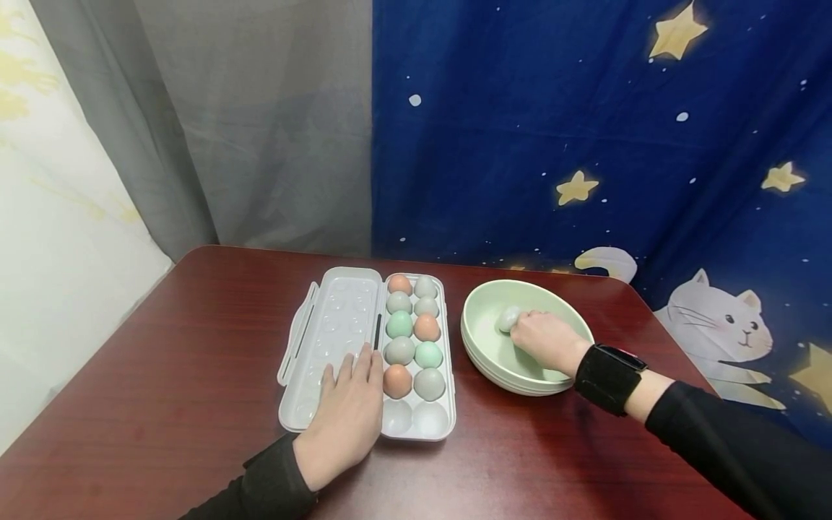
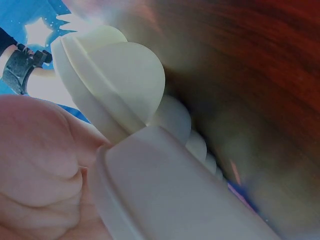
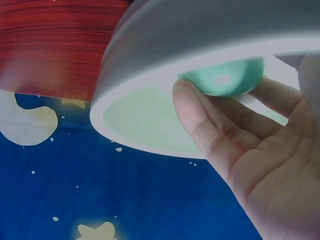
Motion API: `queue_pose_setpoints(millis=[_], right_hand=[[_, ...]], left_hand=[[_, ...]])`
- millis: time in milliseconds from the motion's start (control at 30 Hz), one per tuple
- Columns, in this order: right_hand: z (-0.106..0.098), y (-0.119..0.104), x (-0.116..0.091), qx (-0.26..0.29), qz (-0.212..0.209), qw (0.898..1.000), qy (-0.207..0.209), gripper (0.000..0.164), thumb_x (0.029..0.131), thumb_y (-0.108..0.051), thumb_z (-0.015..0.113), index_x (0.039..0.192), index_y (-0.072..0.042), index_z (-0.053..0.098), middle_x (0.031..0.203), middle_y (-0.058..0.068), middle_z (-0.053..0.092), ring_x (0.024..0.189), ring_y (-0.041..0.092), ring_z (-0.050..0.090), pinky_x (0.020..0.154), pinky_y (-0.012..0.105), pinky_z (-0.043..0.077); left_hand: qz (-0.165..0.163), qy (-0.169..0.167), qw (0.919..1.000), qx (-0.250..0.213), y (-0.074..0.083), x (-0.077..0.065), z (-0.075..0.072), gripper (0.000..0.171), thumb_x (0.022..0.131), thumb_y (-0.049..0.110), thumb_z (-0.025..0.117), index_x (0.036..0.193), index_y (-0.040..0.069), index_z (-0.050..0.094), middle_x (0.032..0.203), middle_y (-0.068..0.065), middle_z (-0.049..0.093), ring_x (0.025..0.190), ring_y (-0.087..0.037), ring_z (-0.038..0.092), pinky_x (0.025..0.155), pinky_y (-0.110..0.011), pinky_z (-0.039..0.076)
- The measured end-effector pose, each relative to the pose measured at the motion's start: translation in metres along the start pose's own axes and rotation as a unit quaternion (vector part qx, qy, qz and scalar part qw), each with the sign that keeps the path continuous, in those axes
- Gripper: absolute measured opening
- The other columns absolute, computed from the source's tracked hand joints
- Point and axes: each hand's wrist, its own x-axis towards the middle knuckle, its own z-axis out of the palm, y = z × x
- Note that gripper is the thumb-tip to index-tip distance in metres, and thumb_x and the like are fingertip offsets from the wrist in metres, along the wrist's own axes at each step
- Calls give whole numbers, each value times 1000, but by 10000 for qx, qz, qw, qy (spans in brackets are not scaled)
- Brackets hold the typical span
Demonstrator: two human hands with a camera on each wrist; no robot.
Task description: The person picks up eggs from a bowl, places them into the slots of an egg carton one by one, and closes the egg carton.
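A white plastic egg carton (image 1: 450, 404) lies with its lid (image 1: 347, 303) folded out to the left. In its wells sit several eggs, among them an orange egg (image 1: 397, 380), a grey egg (image 1: 430, 383) and a green egg (image 1: 428, 354). My left hand (image 1: 344, 422) rests on the lid's near part, fingers stretched forward beside the hinge. Inside the pale green bowl (image 1: 481, 318), my right hand (image 1: 546, 339) has its fingers curled around a green egg (image 3: 230, 77), seen in the right wrist view. A pale egg (image 1: 509, 318) shows beside those fingers in the head view.
The bowl appears stacked on another of the same colour, right of the carton. Both stand on a dark red wooden table (image 1: 195, 347). Behind it hang a grey curtain (image 1: 279, 130) and a blue curtain (image 1: 494, 144) with stars and a cat.
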Motion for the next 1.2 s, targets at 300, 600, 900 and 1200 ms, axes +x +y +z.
queue_pose_setpoints(millis=[300, 600, 900, 1200], right_hand=[[-5, 3, -2, 346, -42, 9993, -167, 22, 70, 12, 69, 67, -7, 58, 69, 11, 56, 58, 27, 54, 53, 42, 48], [0, 6, -4, 312, -131, 9993, -154, 21, 72, 10, 70, 69, -8, 59, 70, 10, 56, 59, 27, 53, 54, 40, 48], [-3, 7, -4, 611, 27, 9975, -366, 24, 67, 11, 74, 73, -8, 59, 73, 12, 57, 64, 28, 55, 59, 43, 50], [-11, 4, -1, 1023, 336, 9926, -560, 20, 69, 10, 68, 73, -8, 60, 73, 12, 56, 64, 28, 56, 60, 45, 50]], left_hand=[[35, 55, 10000, 7, 1, -1, -1, 55, 87, 3, 57, 137, -16, 43, 142, -34, 41, 126, -52, 42, 98, -69, 29], [23, 63, 10000, 9, 0, 0, 2, 54, 88, 4, 56, 137, -16, 43, 142, -34, 41, 127, -52, 41, 99, -69, 28], [73, 100, 9999, 16, 0, 0, 1, 54, 88, 3, 56, 136, -16, 44, 141, -34, 41, 126, -52, 42, 98, -70, 29], [41, 59, 10000, 22, 2, -2, -1, 54, 88, 3, 56, 137, -16, 43, 142, -34, 41, 126, -51, 42, 99, -69, 29]])
